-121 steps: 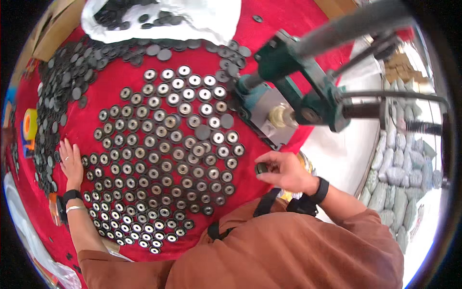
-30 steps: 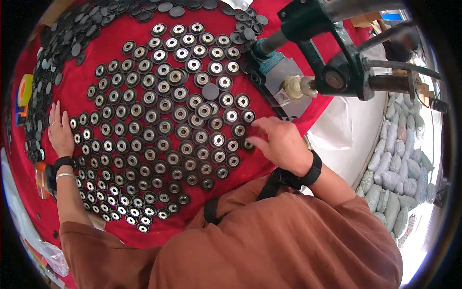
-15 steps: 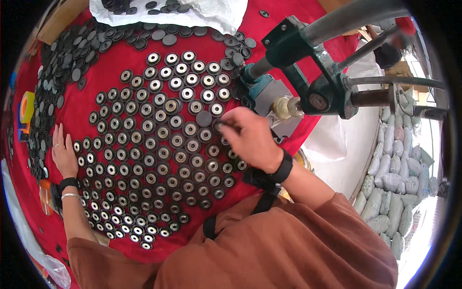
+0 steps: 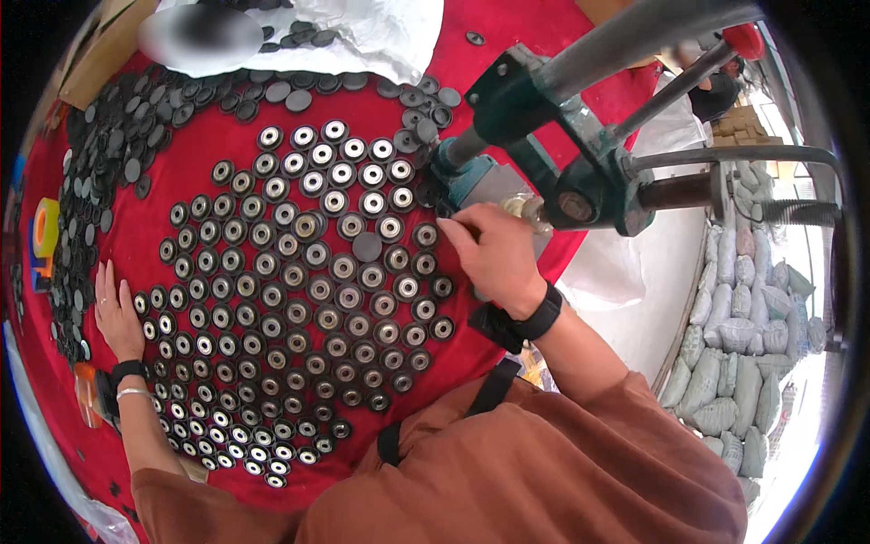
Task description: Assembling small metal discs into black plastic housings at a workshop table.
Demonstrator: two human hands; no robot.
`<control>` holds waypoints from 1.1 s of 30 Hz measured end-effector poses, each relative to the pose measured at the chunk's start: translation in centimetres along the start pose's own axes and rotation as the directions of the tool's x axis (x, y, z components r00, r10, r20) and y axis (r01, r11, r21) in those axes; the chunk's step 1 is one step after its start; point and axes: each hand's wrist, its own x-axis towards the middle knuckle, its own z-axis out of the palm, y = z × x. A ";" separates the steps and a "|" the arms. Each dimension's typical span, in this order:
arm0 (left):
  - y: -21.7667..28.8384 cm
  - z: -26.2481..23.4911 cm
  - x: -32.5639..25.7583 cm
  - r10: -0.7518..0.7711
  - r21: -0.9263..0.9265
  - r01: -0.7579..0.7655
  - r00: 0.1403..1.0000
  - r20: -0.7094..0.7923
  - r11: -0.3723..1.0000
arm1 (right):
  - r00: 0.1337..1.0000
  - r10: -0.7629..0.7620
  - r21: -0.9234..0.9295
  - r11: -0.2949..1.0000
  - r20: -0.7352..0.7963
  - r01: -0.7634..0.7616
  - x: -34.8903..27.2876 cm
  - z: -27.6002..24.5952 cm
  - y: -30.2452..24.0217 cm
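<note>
Many metal bearings set in round black caps [image 4: 320,289] lie in close rows over a red cloth [image 4: 381,453]. One plain dark disc [image 4: 367,247] rests among them near the right side. My left hand [image 4: 118,322] lies flat at the left edge of the rows, fingers stretched out. My right hand [image 4: 498,258] is bent beside the green hand press [image 4: 566,172], its fingers curled together close to the press base. Whatever those fingertips hold, if anything, is hidden from view.
Loose black caps [image 4: 127,136] are heaped along the far and left sides. A white plastic bag [image 4: 362,41] with more caps lies at the back. Rolls of yellow tape [image 4: 45,227] stand at the far left. Stacked sacks [image 4: 739,326] fill the floor on the right.
My right hand has moved from the right side of the rows, where it pinched a dark round piece, up and right to the press. My left hand stays flat in place.
</note>
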 end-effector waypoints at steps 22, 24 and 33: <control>11.5 -10.4 0.3 -0.134 -0.631 0.166 0.986 0.099 0.757 | 0.929 -0.346 0.238 0.920 0.128 0.310 7.5 -18.4 16.0; 20.6 -15.8 -3.8 0.105 -0.895 0.297 0.931 0.348 0.333 | 0.888 -0.140 0.683 0.694 0.439 -0.228 10.4 -15.4 12.6; 46.7 -8.7 -16.8 0.603 0.021 0.971 0.131 0.787 -0.238 | 0.734 -0.371 0.637 0.763 0.569 -0.109 18.3 -9.1 13.6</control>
